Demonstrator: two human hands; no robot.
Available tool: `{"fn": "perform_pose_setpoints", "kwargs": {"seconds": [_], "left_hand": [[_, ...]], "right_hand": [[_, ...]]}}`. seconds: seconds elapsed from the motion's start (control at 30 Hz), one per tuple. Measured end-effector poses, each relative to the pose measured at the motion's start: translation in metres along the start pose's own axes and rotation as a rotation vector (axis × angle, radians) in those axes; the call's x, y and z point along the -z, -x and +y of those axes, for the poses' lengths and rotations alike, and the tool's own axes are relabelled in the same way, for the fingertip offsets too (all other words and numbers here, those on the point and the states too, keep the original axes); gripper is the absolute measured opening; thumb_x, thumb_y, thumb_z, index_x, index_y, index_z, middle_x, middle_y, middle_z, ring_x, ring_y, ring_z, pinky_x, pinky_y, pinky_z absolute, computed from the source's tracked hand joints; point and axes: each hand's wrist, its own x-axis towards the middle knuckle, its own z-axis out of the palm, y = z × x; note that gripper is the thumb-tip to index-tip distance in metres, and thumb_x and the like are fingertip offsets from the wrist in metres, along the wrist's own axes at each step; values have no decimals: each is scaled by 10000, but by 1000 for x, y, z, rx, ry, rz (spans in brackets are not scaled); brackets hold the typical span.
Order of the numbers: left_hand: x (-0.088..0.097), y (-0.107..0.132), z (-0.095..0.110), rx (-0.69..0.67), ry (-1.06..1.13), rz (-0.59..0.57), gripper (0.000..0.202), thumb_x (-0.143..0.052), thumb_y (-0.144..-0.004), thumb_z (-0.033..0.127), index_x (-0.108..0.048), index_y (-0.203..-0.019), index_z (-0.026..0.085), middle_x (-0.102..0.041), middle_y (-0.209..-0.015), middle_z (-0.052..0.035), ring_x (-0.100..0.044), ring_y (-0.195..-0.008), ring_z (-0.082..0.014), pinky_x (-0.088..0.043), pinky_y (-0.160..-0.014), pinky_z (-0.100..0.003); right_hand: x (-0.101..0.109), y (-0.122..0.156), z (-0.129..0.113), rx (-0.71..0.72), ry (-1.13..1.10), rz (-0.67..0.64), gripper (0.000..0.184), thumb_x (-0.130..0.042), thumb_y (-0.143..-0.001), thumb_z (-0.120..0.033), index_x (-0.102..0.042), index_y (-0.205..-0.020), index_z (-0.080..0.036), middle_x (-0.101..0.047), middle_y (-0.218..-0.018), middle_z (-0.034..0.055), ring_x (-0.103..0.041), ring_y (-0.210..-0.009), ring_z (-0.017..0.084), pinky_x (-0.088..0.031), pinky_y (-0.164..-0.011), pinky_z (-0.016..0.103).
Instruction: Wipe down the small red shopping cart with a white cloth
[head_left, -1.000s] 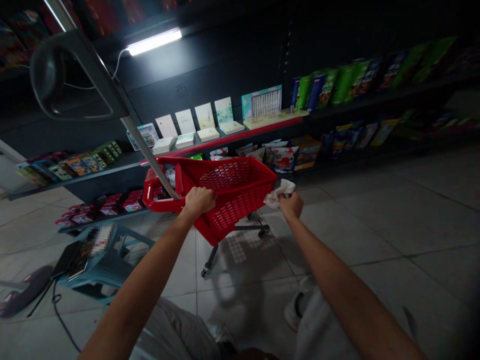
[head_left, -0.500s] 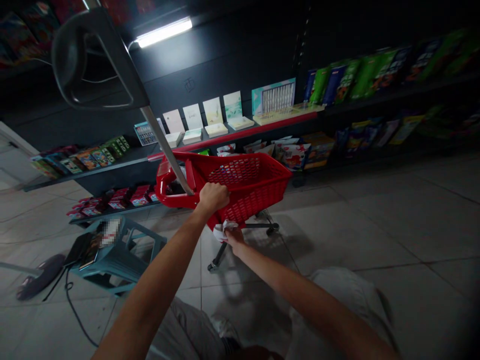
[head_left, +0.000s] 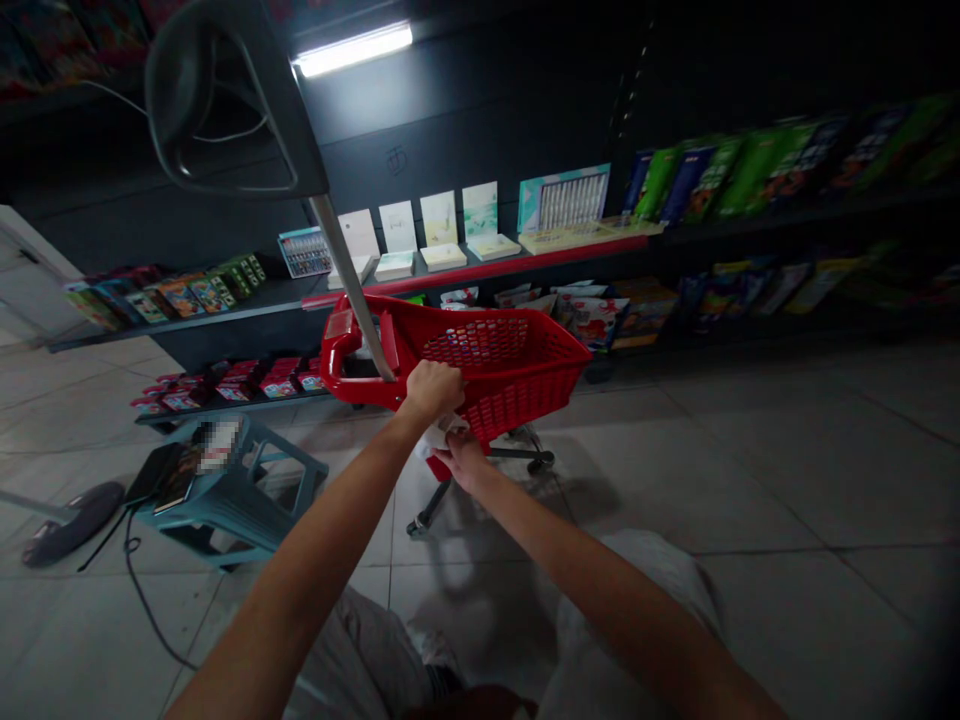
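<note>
A red plastic shopping trolley [head_left: 510, 370] stands tilted on the tiled floor in front of me, its grey pull handle [head_left: 225, 100] rising to the upper left. My left hand [head_left: 433, 387] is closed over the trolley's near rim. Just below it, my right hand [head_left: 463, 458] is closed on a white cloth [head_left: 444, 434] and presses it against the basket's near lower side. Most of the cloth is hidden between my hands and the trolley.
Dark shelves [head_left: 480, 275] with cards, boxes and packets run along the wall behind the trolley. A teal plastic stool [head_left: 247, 490] with a phone on it stands at the left, a cable and a fan base [head_left: 71, 510] beside it. My knees are at the bottom.
My right hand has moved with the cloth from the trolley's far right rim down to its near lower side. The left hand has kept its grip on the rim.
</note>
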Motion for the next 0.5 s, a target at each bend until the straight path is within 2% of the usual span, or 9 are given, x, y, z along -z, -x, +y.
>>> {"fn": "perform_pose_setpoints", "kwargs": {"seconds": [0.17,0.3,0.4,0.5], "left_hand": [[0,0,-3,9,-22,-20,414,-435,-988,309,-798,-1050,120,-777,-1019,-204,-755,-994,-319,-542,-824,-385],[2,1,-5,9,-32,-20,491,-399,-1015,409,-802,-1057,132,-777,-1025,-199,-749,-1006,-321,-537,-844,-391],[4,2,-6,15,-44,-10,573,-393,-1012,533,-800,-1065,133,-773,-1039,-205,-741,-1025,-330,-533,-870,-401],[5,2,-8,13,-56,-16,607,-398,-999,588,-796,-1067,135,-773,-1044,-203,-739,-1026,-327,-527,-882,-396]], "right_hand": [[-7,13,-4,-194,46,96,301,-568,-750,-91,-556,-1003,-254,-694,-1079,28,-705,-930,178,-637,-726,328],[3,14,-22,-199,53,132,283,-590,-787,-99,-569,-1029,-245,-708,-1073,37,-712,-868,185,-637,-697,359],[29,3,-57,-105,43,191,257,-623,-820,-166,-579,-1057,-255,-723,-1083,16,-726,-905,181,-628,-708,318],[74,-13,-105,31,52,344,259,-648,-841,-254,-578,-1090,-248,-728,-1106,13,-721,-916,169,-613,-701,274]]}}
